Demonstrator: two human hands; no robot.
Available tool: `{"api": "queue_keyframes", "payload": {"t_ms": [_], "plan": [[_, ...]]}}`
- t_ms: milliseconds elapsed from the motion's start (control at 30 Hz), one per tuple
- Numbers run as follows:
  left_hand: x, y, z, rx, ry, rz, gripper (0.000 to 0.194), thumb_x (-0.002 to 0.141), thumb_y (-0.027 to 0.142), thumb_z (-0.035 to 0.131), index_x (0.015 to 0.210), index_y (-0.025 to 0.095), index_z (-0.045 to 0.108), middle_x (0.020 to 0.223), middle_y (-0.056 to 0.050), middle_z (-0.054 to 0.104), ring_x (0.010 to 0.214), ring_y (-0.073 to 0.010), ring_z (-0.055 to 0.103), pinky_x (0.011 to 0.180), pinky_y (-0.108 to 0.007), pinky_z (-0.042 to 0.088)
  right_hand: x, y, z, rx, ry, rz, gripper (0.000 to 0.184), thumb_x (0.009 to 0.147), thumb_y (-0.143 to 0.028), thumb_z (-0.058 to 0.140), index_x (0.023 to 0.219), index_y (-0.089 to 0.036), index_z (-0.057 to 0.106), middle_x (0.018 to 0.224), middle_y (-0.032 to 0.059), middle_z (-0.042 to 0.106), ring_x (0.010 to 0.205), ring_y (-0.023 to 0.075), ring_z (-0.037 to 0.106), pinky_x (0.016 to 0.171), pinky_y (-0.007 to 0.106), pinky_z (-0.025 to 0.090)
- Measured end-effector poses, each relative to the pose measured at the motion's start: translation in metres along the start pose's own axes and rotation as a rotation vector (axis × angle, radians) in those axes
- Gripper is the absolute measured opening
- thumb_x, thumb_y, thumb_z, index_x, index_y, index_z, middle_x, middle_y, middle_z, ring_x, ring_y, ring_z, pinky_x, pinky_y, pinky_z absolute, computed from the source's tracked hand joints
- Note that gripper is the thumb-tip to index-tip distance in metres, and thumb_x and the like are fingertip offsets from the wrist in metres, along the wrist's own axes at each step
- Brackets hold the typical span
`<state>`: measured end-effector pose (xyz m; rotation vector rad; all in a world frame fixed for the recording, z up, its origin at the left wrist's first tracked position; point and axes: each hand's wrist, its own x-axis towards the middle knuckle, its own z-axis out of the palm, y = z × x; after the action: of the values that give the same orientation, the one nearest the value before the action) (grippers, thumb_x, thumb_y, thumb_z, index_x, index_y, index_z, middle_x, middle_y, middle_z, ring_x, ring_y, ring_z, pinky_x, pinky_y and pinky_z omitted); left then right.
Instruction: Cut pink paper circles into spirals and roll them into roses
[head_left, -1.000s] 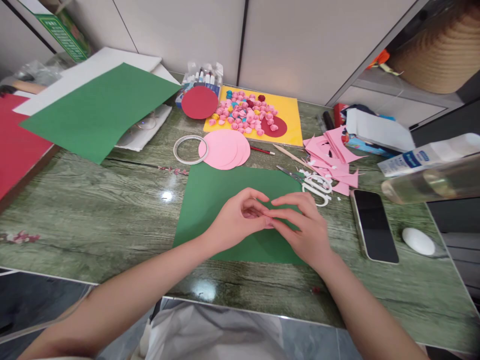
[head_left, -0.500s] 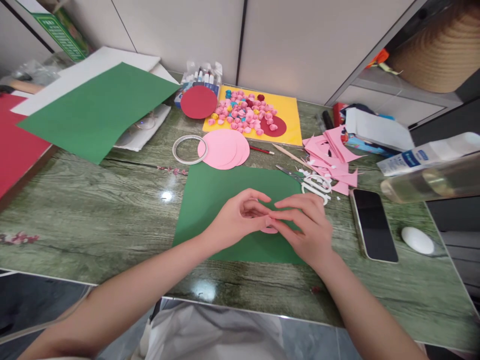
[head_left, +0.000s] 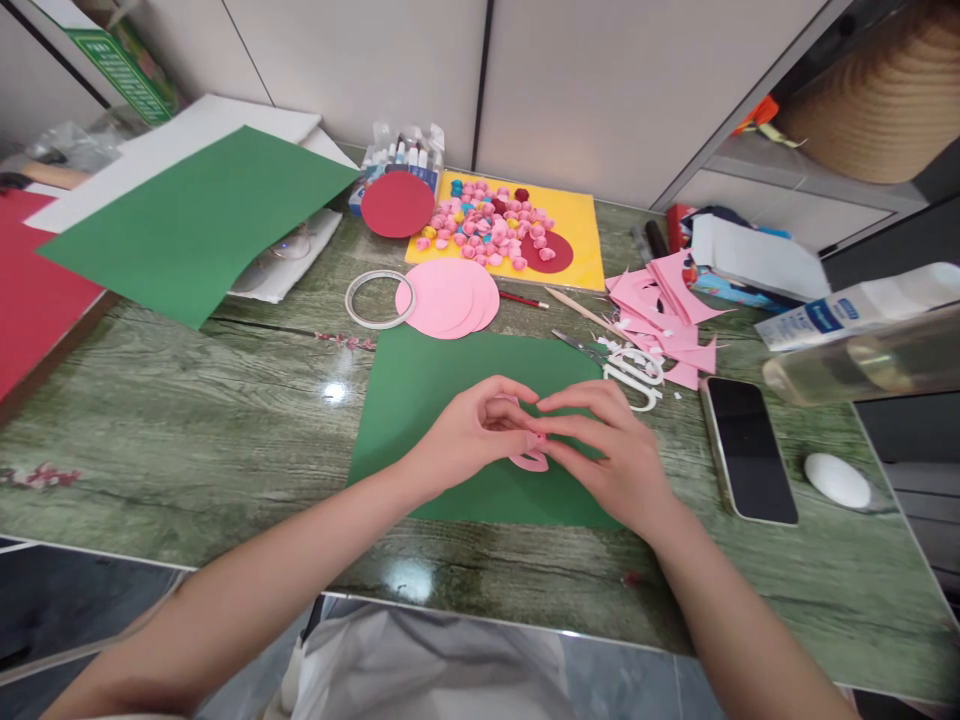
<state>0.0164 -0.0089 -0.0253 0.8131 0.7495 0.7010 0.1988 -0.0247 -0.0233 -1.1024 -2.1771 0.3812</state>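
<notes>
The left hand (head_left: 472,430) pinches a pink paper piece (head_left: 531,462) between thumb and fingers, and the right hand (head_left: 615,450) meets it fingertip to fingertip, thumb and fingers pinching the same piece. Half a second ago only a small rim of that piece showed beneath the fingertips; now a longer curved loop hangs there. The right index fingertip, a little apart from the left one then, now comes almost against it. Elsewhere the things stay where they were. Two hands work over one green sheet (head_left: 442,365) on the counter (head_left: 225,430); a second, loose green sheet (head_left: 195,220) lies well beyond the left hand, to its left. Just past the left hand are at least three overlapping pink discs (head_left: 439,300) and one tape roll (head_left: 375,323). Farther beyond both hands are two red discs (head_left: 397,205) and one yellow sheet (head_left: 581,215) with rolled paper balls (head_left: 472,225), too many to count. Beyond the right hand lie one pencil (head_left: 523,299), one wooden stick (head_left: 581,313) and one pair of scissors (head_left: 576,346); to its right, one phone (head_left: 750,450).
</notes>
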Motion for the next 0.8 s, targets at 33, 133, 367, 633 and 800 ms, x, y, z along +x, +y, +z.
{"api": "queue_keyframes", "payload": {"t_ms": [33,133,367,633,800], "plan": [[0.0004,0.0004,-0.0007,0.035,0.010,0.005,0.031,0.066,0.015,0.070,0.093,0.016,0.053,0.076,0.000,0.064,0.070,-0.0132,0.064,0.070,-0.030,0.051,-0.0003,0.0005,0.0000,0.003,-0.014,-0.001,0.017,0.081,-0.023,0.062,0.096,-0.030,0.067,0.096,0.0031,0.066,0.091,0.0205,0.054,0.078,0.039,0.046],[0.0012,0.0003,-0.0021,0.130,0.014,0.041,0.031,0.067,0.012,0.068,0.094,0.016,0.054,0.077,0.000,0.064,0.072,-0.0113,0.062,0.071,-0.026,0.048,-0.0015,0.0008,0.0011,-0.007,-0.007,-0.010,0.017,0.081,-0.021,0.063,0.094,-0.030,0.067,0.096,0.0025,0.066,0.091,0.0204,0.054,0.078,0.039,0.046],[-0.0018,-0.0007,0.0022,0.354,0.040,0.140,0.028,0.070,0.013,0.062,0.095,0.017,0.051,0.079,-0.001,0.064,0.076,-0.0121,0.062,0.076,-0.027,0.047,-0.0008,-0.0035,0.0030,-0.048,0.052,-0.012,0.005,0.078,-0.021,0.066,0.078,-0.026,0.065,0.090,0.0020,0.067,0.087,0.0205,0.055,0.076,0.039,0.044],[-0.0031,-0.0047,0.0050,0.356,0.023,0.176,0.027,0.073,0.015,0.062,0.096,0.018,0.049,0.081,-0.001,0.062,0.079,-0.0129,0.062,0.078,-0.028,0.046,-0.0021,-0.0034,0.0047,-0.047,0.048,-0.002,0.008,0.078,-0.020,0.066,0.074,-0.024,0.060,0.089,0.0017,0.067,0.086,0.0200,0.055,0.076,0.038,0.043],[-0.0025,-0.0072,0.0047,0.293,0.026,0.176,0.030,0.071,0.014,0.064,0.096,0.017,0.049,0.079,0.000,0.060,0.078,-0.0115,0.060,0.077,-0.027,0.046,-0.0018,-0.0050,0.0041,-0.046,0.035,0.011,0.009,0.078,-0.021,0.066,0.075,-0.023,0.058,0.089,0.0022,0.065,0.086,0.0201,0.055,0.078,0.039,0.043]]}}
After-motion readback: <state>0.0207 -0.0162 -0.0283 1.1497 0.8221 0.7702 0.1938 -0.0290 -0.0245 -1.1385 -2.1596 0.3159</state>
